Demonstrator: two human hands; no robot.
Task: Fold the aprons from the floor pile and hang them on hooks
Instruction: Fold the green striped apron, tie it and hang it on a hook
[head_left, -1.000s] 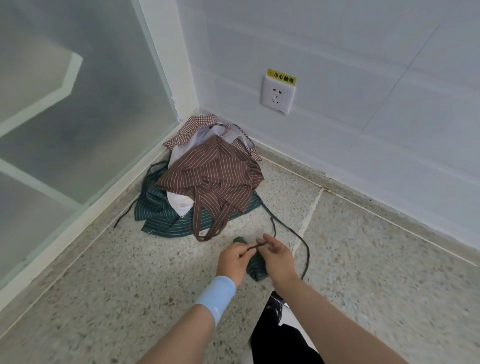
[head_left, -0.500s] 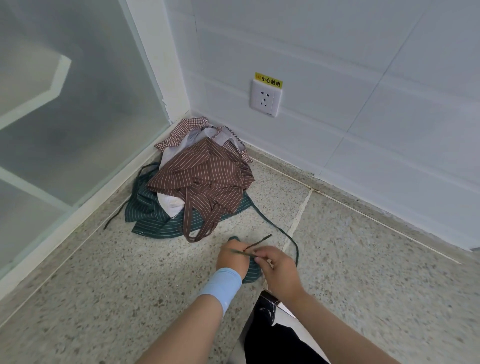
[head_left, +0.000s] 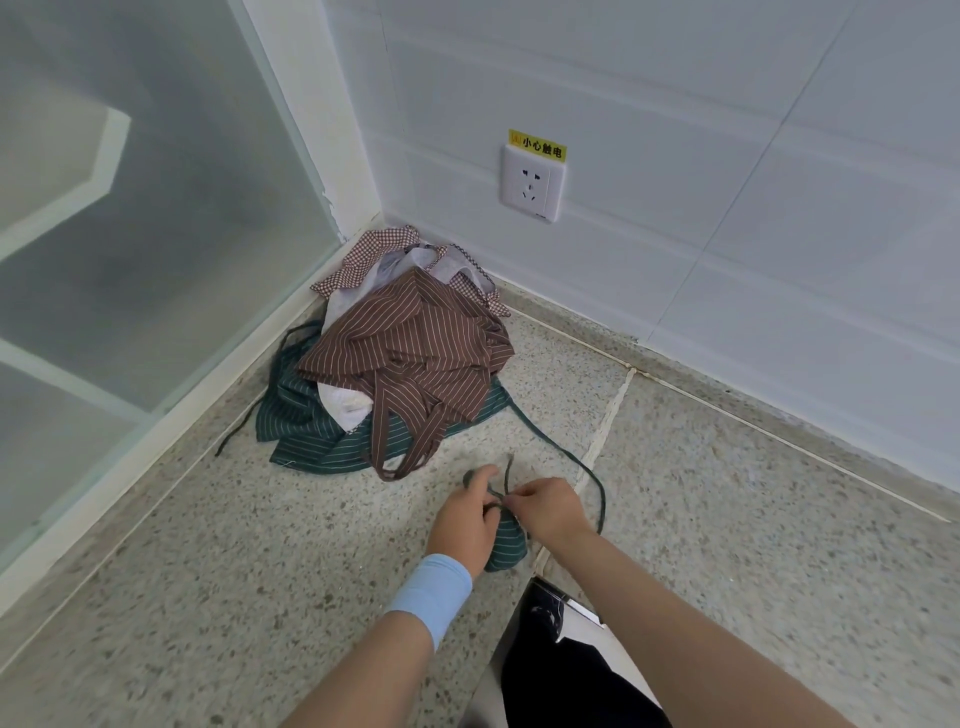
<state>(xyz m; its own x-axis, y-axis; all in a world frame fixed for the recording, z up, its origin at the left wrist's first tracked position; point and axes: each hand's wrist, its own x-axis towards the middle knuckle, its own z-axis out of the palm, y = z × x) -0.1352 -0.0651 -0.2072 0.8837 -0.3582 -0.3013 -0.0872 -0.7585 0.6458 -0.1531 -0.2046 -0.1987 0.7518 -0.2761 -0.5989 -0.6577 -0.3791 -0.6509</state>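
Apron pile (head_left: 410, 358) is lying on the floor (head_left: 234, 571), cornered; left hand (head_left: 460, 519) is gripping a bundled green striped apron (head_left: 506, 543) just in front, right hand (head_left: 548, 506) is pinching its tie string (head_left: 603, 501). Fabric is looking soft, light, floppy, so the bundle body is probably the safer hold.

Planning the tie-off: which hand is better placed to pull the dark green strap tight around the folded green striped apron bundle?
Probably right. The right hand pinches the dark green strap; the left hand grips the folded green striped apron bundle, steadying it.
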